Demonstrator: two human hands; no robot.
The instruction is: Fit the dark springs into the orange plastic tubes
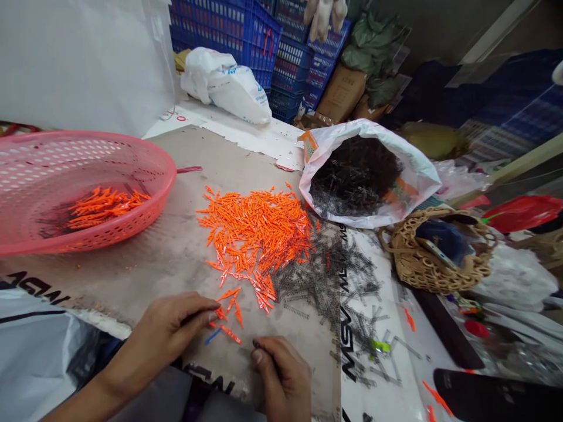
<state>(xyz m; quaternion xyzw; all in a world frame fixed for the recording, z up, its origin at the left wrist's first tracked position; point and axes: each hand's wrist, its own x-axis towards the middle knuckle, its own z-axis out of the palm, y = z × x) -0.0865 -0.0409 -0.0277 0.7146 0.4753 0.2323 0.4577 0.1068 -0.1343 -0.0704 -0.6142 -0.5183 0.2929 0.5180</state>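
The left hand (176, 325) has its grip pinching a small orange plastic piece (221, 313); the right hand's (284, 372) fingertips sit close together, but whether they hold anything I cannot tell. A few orange pieces and a blue strip (213, 336) lie near on the worktop (145, 275). Beyond, a large orange pile (259, 228) and scattered dark springs (308, 287) look unworked; the pink basket's (153, 220) smaller heap (105, 208) is perhaps finished.

The left hand (176, 321) and right hand (285, 375) are bare, fingertips (257, 354) smudged; the left forearm (116, 378) is uncovered, and grey clothing (156, 394) shows at the lap.
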